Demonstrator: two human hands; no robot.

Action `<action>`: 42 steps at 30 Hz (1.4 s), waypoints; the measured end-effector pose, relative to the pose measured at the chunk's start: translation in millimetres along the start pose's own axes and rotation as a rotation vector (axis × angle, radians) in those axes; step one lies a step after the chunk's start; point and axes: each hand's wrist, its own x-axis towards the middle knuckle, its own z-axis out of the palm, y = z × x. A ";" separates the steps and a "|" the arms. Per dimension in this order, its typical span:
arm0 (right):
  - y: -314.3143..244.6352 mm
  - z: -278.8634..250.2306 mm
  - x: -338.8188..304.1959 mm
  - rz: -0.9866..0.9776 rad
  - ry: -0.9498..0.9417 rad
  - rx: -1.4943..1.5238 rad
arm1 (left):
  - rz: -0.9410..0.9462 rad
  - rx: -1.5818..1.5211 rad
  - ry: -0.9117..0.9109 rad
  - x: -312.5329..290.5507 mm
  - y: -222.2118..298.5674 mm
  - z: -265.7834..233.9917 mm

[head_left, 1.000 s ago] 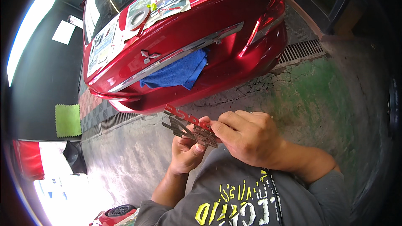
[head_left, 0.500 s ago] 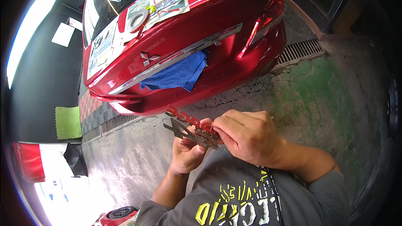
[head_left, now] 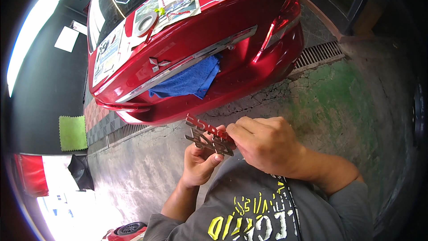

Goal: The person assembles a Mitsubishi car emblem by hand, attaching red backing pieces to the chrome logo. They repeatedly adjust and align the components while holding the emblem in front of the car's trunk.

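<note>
In the left hand (head_left: pixel 199 166), a grey metal-look letter emblem (head_left: pixel 221 146) is gripped between the thumb, which is pressed on the near side, and the fingers, which are bent behind it. Along its far side, a row of red raised letters (head_left: pixel 211 129) is seen; whether the two rows are joined in one piece cannot be told. The right hand (head_left: pixel 267 145) is placed at three o'clock of the emblem, with its fingertips drawn together at the end of the red row; whether something is pinched there or only touched is hidden by the hand itself. With the hands taken as the clock centre, the boot lid (head_left: pixel 214 18) of a red saloon car is found at twelve o'clock. At eleven o'clock, a blue towel (head_left: pixel 189 80) is draped below the chrome trim strip (head_left: pixel 185 64), and further out a roll of tape (head_left: pixel 141 32) is laid among newspaper sheets (head_left: pixel 187 2). As a judgement, the thin letters could be bent or snapped if too much force were applied at the right end while only the middle is supported by the left thumb. If that thumb grip were loosened, the emblem could be dropped onto the concrete floor (head_left: pixel 147 160), because nothing is spread beneath it, and its finish could be scratched.
</note>
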 end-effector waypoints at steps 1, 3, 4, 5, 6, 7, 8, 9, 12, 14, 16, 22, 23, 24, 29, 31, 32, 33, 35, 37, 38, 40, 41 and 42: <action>-0.4 -0.1 0.1 0.005 -0.017 -0.036 | -0.011 0.061 0.042 -1.2 1.5 2.9; -1.6 0.2 -0.5 0.019 -0.033 -0.053 | -0.004 0.208 0.085 -1.6 4.7 5.4; -2.1 0.4 -0.4 0.025 -0.041 -0.061 | 0.013 0.296 0.085 -1.2 6.5 5.3; -2.5 0.8 0.5 0.026 -0.039 -0.058 | 0.031 0.383 0.086 -0.9 7.4 5.1; -3.0 1.2 1.6 0.029 -0.038 -0.055 | 0.057 0.412 0.103 -0.4 6.0 4.7; -3.2 1.3 2.3 0.032 -0.036 -0.053 | 0.089 0.461 0.089 0.6 6.5 4.1; -3.4 0.7 2.4 0.053 -0.057 -0.023 | 0.122 0.511 0.075 2.0 7.7 3.1; -3.7 0.0 2.7 0.073 -0.077 0.007 | 0.155 0.560 0.059 3.1 8.6 2.4; -2.9 3.0 4.0 0.149 -0.100 0.105 | 0.140 0.526 0.077 4.1 8.1 3.9; -2.0 7.3 3.6 0.200 -0.086 0.178 | 0.157 0.513 0.095 3.1 3.1 4.6; -1.4 11.5 1.7 0.244 -0.056 0.258 | 0.163 0.500 0.116 2.1 -0.3 6.5; 2.6 14.4 3.4 0.402 -0.085 0.575 | 0.174 0.620 0.109 1.6 3.9 8.7; 2.5 14.1 3.2 0.447 -0.108 0.633 | 0.187 0.648 0.107 1.5 4.8 9.4; 2.3 13.6 3.2 0.491 -0.131 0.691 | 0.202 0.676 0.105 1.4 5.9 9.8; 7.5 26.2 -6.4 0.640 -0.201 0.973 | 0.293 0.924 -0.006 -0.4 11.4 7.2; 8.3 19.3 -3.4 0.853 -0.371 1.272 | 0.325 0.980 -0.027 -2.9 10.9 6.5; 8.2 17.3 -3.8 0.903 -0.389 1.374 | 0.344 0.991 -0.025 -3.8 7.1 4.8; 7.7 16.0 -3.7 0.949 -0.412 1.479 | 0.363 1.003 -0.018 -5.7 4.2 3.3; 8.8 16.2 -5.4 1.014 -0.440 1.688 | 0.354 0.902 0.020 -9.2 -0.5 2.9; 13.3 19.5 -9.5 1.051 -0.440 1.892 | 0.317 0.720 0.062 -10.6 -5.2 7.3; 15.1 19.9 -11.7 1.029 -0.420 1.938 | 0.281 0.592 0.089 -11.9 -8.1 11.6; 19.4 19.2 -15.9 0.982 -0.386 2.027 | 0.149 0.354 0.099 -14.1 -2.0 16.7; 20.2 16.4 -17.2 0.923 -0.303 1.854 | 0.120 0.203 0.077 -13.2 -3.3 15.8; 20.4 12.2 -18.7 0.863 -0.221 1.681 | 0.087 0.053 0.053 -11.5 -6.1 14.5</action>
